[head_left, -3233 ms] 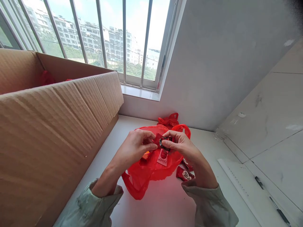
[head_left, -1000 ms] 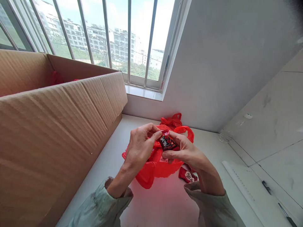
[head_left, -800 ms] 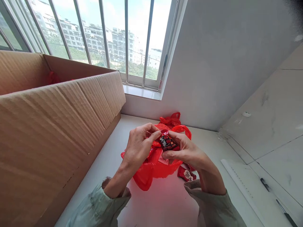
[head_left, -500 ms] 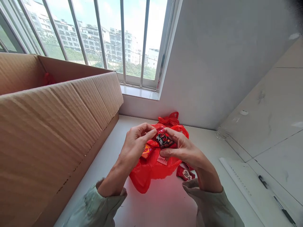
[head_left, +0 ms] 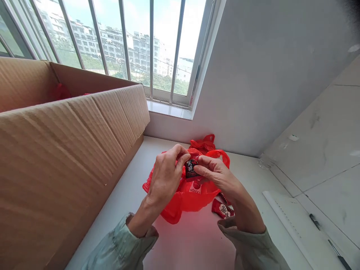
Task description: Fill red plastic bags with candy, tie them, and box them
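Note:
A small black-and-red wrapped candy point(head_left: 191, 169) is held up between my two hands. My left hand point(head_left: 167, 170) pinches its upper left edge with thumb and index finger. On the other side, the thumb and fingers of my right hand point(head_left: 221, 174) close on the candy's right edge. Right under them a red plastic bag point(head_left: 194, 202) lies spread on the table, with a pink "CANDY" packet point(head_left: 195, 187) in it. Dark red wrapped candies point(head_left: 222, 209) rest on the tabletop beside my right wrist.
A large cardboard box point(head_left: 70, 150) with something red inside fills the left side. Another crumpled red bag point(head_left: 203, 143) lies against the wall. To the right are a clear bottle point(head_left: 278, 150), a white ruler-like strip point(head_left: 289, 228) and a pen point(head_left: 339, 255). A barred window is behind.
The candy has turned more upright, its label now facing me. My right thumb has moved up onto it. The orange packet seen beside my left hand is now hidden.

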### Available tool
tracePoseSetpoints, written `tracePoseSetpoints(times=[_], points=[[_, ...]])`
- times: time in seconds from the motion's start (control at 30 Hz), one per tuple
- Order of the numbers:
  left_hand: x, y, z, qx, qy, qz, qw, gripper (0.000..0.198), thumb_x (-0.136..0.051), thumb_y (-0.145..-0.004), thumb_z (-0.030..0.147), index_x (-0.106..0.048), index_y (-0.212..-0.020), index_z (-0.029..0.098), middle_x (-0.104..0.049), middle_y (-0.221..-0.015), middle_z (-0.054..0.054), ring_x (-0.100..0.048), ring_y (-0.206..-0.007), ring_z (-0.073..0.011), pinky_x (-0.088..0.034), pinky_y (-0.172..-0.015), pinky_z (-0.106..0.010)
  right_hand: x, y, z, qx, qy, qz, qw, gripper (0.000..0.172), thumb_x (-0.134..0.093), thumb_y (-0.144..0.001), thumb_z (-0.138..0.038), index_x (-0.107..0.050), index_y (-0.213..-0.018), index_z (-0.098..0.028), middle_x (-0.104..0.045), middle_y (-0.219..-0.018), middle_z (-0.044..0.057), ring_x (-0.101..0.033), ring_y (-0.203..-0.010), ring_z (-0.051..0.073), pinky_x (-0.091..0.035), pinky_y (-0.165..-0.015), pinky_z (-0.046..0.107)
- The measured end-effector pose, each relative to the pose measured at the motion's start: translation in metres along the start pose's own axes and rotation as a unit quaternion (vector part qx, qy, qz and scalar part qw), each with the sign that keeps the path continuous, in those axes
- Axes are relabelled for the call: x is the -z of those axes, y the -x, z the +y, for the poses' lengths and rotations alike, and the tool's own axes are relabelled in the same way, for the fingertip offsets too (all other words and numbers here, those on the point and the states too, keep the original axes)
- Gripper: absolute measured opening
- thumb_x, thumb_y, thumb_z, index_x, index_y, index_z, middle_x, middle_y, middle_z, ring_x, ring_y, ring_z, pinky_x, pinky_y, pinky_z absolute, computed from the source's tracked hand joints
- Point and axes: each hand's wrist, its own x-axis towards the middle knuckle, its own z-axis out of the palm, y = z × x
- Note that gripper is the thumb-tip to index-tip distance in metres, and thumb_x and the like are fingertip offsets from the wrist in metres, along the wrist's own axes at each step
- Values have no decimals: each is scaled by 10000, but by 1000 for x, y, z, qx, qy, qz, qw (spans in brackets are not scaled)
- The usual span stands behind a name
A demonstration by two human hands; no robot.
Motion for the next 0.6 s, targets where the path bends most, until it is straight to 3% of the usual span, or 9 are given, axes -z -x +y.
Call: tracePoseSetpoints(times=[0.27,0.5,0.6], points=[[0,-6,-8,56,131,-41,989,267,-519,-859,397,-594,-728,177,-599,-693,6,-537,-652,-145,-413,-621,-278,2,-1,3,6,-36,-1,999,208,-698,-847,-396,-676,-955,-221,-599,-858,-16,-569,-762,108,-483,-628,206],[5,-4,-7,69,218,-121,966,302,-704,-795,453,-629,-908,183,-668,-840,-20,-615,-780,-175,-484,-684,-278,4,4,-3,-6,-8,-9,1000,200,-665,-873,-385,-677,-972,-211,-644,-878,-5,-607,-798,123,-496,-727,250],[5,-4,-7,67,219,-131,964,262,-739,-761,411,-659,-823,170,-666,-804,-28,-620,-780,-191,-491,-677,-286,4,3,-2,-2,7,-26,1000,194,-655,-878,-360,-679,-995,-207,-657,-925,14,-613,-844,143,-487,-770,277]])
